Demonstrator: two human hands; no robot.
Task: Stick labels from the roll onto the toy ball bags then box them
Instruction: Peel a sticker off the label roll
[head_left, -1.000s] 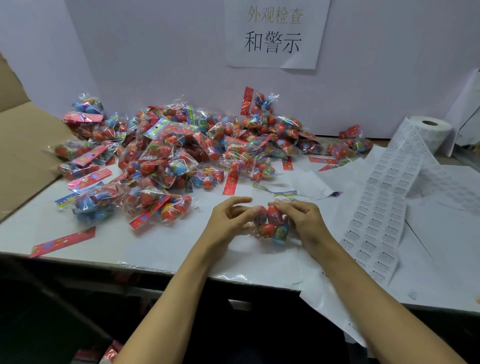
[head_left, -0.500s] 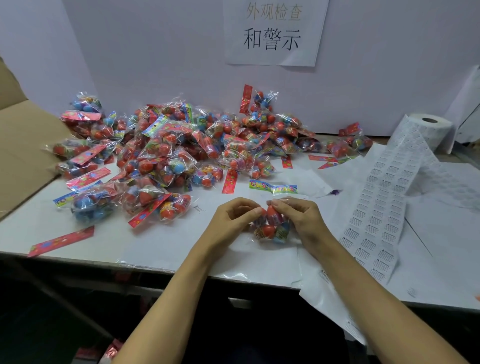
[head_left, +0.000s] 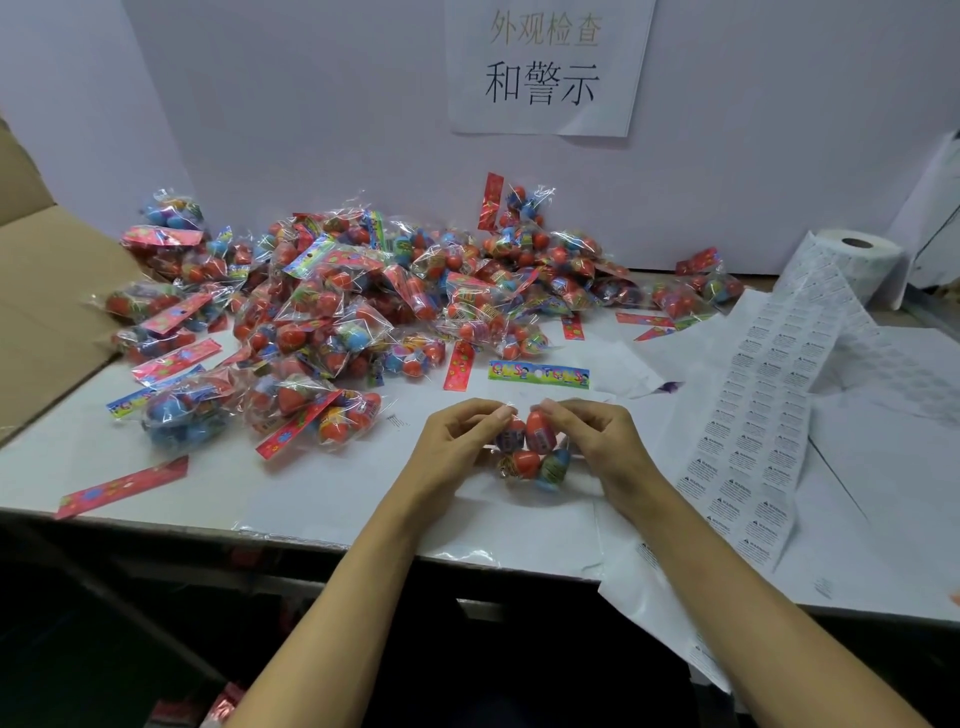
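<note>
Both your hands, left (head_left: 457, 441) and right (head_left: 597, 441), pinch one toy ball bag (head_left: 532, 452) near the table's front edge; the label strip (head_left: 748, 431) lies just right, probably nearer your right hand.

Paper sign (head_left: 550, 67): hanging on the white wall (head_left: 285, 104), showing big black Chinese letters.
Table (head_left: 156, 467): white, sitting in front of the wall.
Loose white sheets (head_left: 883, 493): lying flat on the right side of the table, hanging over its front edge.
</note>
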